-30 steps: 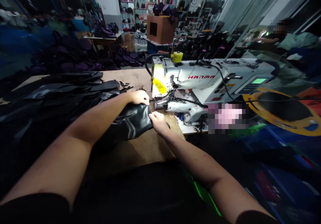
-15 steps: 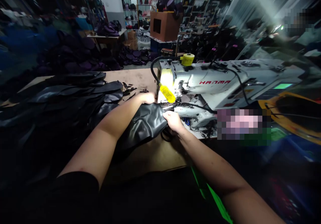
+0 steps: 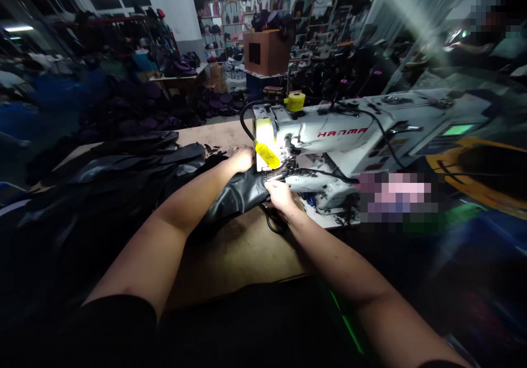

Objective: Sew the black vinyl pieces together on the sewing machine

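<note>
A shiny black leather piece [image 3: 237,195] lies on the wooden table [image 3: 234,252] with its far end at the needle of a white sewing machine [image 3: 354,134]. My left hand [image 3: 241,159] rests on the piece's far edge, fingers curled on it, just left of the machine head. My right hand [image 3: 279,194] grips the piece's near edge right below the presser foot. A yellow-lit lamp [image 3: 267,154] hangs by the needle. Black scissors [image 3: 274,224] lie on the table under my right wrist.
A tall heap of black leather pieces [image 3: 119,165] fills the table's left side. A yellow tape roll [image 3: 295,101] sits on the machine. Behind stand a brown box [image 3: 267,52], shelves of bags and purple piles. Another person sits at the far right [image 3: 489,33].
Both hands have pushed the leather piece further toward the needle; more of it now lies under the machine head. The view has shifted slightly.
</note>
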Available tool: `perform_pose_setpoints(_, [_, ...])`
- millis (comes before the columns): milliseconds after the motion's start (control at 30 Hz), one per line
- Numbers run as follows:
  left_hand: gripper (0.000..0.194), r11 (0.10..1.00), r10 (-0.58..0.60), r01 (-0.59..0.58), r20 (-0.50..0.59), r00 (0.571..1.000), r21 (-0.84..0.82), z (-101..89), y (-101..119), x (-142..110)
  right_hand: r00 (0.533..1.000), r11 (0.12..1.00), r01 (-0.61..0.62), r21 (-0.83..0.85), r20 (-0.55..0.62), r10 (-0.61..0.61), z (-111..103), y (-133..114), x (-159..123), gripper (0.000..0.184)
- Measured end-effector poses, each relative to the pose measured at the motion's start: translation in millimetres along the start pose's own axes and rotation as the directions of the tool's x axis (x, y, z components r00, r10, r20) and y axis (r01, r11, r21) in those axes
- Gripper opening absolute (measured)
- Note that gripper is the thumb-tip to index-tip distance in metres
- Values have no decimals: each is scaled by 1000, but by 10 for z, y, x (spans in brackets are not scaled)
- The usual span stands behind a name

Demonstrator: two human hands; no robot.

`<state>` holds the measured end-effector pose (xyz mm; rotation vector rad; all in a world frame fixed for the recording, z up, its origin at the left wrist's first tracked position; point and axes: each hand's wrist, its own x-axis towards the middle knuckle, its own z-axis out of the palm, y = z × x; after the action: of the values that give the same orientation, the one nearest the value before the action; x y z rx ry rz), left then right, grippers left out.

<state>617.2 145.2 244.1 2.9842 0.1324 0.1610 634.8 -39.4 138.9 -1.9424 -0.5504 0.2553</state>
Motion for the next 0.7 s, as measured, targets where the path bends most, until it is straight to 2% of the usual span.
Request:
perform_pose_setpoints(100, [32,988,-83,88,-44,996,128,-11,199,-456,1000,1000,-9,-18,14,9,-23,-9,9,33])
perform_pose_setpoints(167, [37,984,3,-5,9,1000,176,59,381,-872,999,1000,-10,-7,31,11,-37,-17,8,30])
perform_pose_setpoints(233, [35,974,97,-106,53,994,200,188,539,-1281,995,997,-62,43,81,58,-48,-23,-7,29])
perform_pose_setpoints(300, [21,967,96,-103,41,995,235,356,637,-1602,979,985,-148,91,155,133,-63,-26,-43,31])
perform_pose_setpoints(367, [21,960,80,-75,-7,997,269,539,686,-1802,961,972,-205,116,213,178,-94,-33,-100,34])
perform_pose_setpoints(467, [25,954,143,-126,-41,989,271,792,736,-1924,949,976,-200,83,266,172,-178,-56,-203,35])
perform_pose_setpoints(533, [23,955,191,-186,-1,981,230,901,777,-1923,960,993,-120,-11,254,119,-245,-69,-264,36])
perform_pose_setpoints(633, [25,979,187,-192,71,980,68,909,812,-1805,983,985,46,-167,182,-15,-311,-48,-311,37])
perform_pose_setpoints(700, [29,994,99,-98,10,995,-51,826,798,-1658,985,982,80,-172,164,-52,-305,2,-310,36])
